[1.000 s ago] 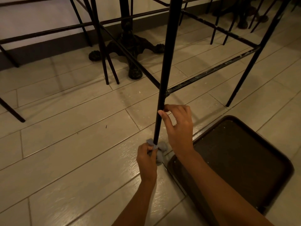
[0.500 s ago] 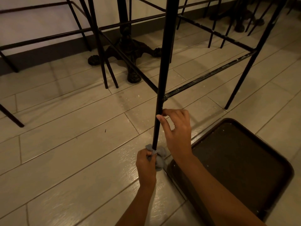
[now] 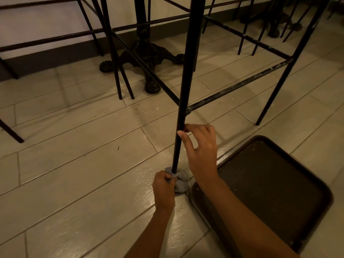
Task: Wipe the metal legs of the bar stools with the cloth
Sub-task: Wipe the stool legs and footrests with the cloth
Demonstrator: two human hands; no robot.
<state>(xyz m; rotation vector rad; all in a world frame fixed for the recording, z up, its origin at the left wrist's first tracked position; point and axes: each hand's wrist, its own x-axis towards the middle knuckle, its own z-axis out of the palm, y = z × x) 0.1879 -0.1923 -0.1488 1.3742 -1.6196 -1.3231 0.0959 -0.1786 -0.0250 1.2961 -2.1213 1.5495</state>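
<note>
Seen from the head camera, the left hand (image 3: pixel 163 190) is low by the floor, its fingers curled tight round a small, crumpled grey-blue cloth (image 3: pixel 181 180). The cloth is bunched about the very foot of a thin, round black metal stool leg (image 3: pixel 186 90), where that leg meets the pale plank-pattern floor tiles (image 3: pixel 74 164); part of the cloth spills out to the right of the knuckles, and the fingertips themselves are hidden under the hand. Higher on the same leg the right hand (image 3: pixel 202 155) pinches the metal between thumb and forefinger (image 3: pixel 188 127) — the thumb tip presses the near side, the forefinger hooks round from the right, and the remaining fingers are loosely bent and held off the leg. That pinch sits just below the joint where a scuffed black metal footrest bar (image 3: pixel 238 86) runs off up and to the right. Just right of both wrists, and under the right forearm, a dark brown rounded rectangular tray (image 3: pixel 279 183) lies flat on the tiles, its near corner close beside the cloth. Well beyond the fingers stands an ornate black cast-iron table base (image 3: pixel 149 53) with clawed feet — more thin black stool legs surround it.
</note>
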